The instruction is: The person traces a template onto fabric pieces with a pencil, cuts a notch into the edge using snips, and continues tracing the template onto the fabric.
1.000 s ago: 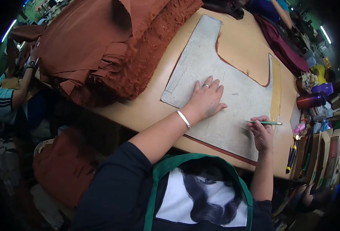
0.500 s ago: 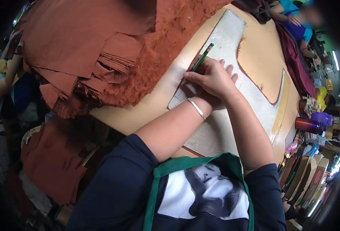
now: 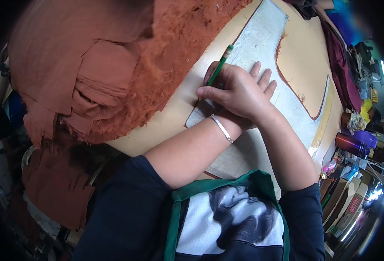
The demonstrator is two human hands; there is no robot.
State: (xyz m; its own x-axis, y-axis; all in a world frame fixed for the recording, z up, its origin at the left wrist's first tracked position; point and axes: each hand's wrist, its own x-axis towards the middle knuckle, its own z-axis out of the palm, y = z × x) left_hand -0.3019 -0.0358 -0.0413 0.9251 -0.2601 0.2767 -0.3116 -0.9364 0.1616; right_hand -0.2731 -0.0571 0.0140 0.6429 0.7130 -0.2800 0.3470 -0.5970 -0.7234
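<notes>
My forearms cross over a large pale grey curved pattern template that lies flat on the table. My right hand grips a green pencil, its eraser end up and its tip low by the template's left edge. Beneath my right wrist, my left hand presses flat on the template, with its fingers spread; its palm is mostly hidden. Thin rust-brown fabric shows along the template's inner curve.
Stacked rust-brown fabric pieces with frayed edges cover the table's left side. More brown cloth hangs lower left. Maroon cloth lines the right edge, near a dark tumbler and cardboard boxes. People are partly visible at both sides.
My right hand and the pencil have shifted slightly left and down along the template's edge. The left hand's fingers look more spread. The view has moved a little.
</notes>
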